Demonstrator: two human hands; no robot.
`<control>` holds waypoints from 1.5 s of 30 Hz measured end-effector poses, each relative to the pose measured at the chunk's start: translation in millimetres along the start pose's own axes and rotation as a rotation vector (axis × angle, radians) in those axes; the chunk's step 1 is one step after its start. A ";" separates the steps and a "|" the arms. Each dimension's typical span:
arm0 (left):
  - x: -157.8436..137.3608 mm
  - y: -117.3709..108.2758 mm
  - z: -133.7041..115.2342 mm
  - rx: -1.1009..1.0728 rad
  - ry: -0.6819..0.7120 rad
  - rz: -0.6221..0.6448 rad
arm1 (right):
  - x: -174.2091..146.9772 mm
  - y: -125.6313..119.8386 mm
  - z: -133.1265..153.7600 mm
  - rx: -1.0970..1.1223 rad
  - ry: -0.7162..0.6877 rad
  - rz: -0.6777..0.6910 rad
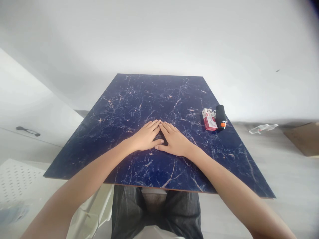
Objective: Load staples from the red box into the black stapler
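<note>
Both hands lie palm down on a dark blue table (147, 91) with a white-veined marble pattern. My left hand (147, 136) is flat with its fingers stretched out, pointing up and to the right. My right hand (173, 139) rests flat beside it, fingers stretched toward the left one. The fingertips meet at the top and the thumbs touch or overlap below, leaving a small gap of tabletop between. Neither hand holds anything. To the right stand a red and white box (209, 120) and a black cylinder (220, 116) with an orange mark, close together.
A white wall (159, 39) rises behind the table. On the floor to the right lie a clear plastic bottle (260, 128) and a cardboard box (302, 137). At left are a white door or panel with a dark handle (28, 131) and a white perforated basket (18, 181).
</note>
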State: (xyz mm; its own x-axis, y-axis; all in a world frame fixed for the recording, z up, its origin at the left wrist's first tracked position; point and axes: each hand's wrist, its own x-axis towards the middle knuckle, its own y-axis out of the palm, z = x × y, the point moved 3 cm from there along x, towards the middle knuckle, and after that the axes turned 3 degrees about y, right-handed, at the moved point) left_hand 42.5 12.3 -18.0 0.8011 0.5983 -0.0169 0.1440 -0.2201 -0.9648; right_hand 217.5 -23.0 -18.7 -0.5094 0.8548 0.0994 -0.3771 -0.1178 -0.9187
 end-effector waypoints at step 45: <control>-7.0 -27.6 19.2 -0.002 -0.134 -0.293 | -59.3 -115.9 -159.7 0.008 1.126 -0.305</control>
State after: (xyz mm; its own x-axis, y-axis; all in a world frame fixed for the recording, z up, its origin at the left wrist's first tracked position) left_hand 21.7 29.0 3.7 0.6420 0.7323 0.2272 0.3583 -0.0246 -0.9333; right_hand 414.9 20.7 20.8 0.5761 0.8131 -0.0833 -0.3722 0.1702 -0.9124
